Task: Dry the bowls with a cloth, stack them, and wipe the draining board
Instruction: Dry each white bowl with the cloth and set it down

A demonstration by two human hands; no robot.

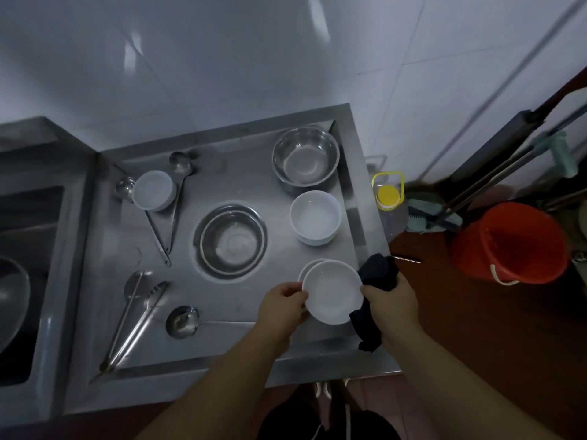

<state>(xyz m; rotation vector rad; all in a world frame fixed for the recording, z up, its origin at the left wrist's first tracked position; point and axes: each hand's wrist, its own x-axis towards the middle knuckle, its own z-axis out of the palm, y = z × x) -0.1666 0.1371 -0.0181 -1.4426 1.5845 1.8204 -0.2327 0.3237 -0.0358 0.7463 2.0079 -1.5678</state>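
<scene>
My left hand [281, 304] grips a white bowl [332, 292] over the draining board [241, 182]; my right hand [392, 301] pinches its rim, clutching the cloth [378, 271].

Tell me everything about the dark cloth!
The cloth is dark, navy or black, soft and crumpled. The right hand grips it, so one bunch sticks up above the fingers and another end hangs down below the hand, over the draining board's front right edge. It sits against the right rim of the white dish, which the left hand holds on the other side. Whether it is wet cannot be told.
</scene>
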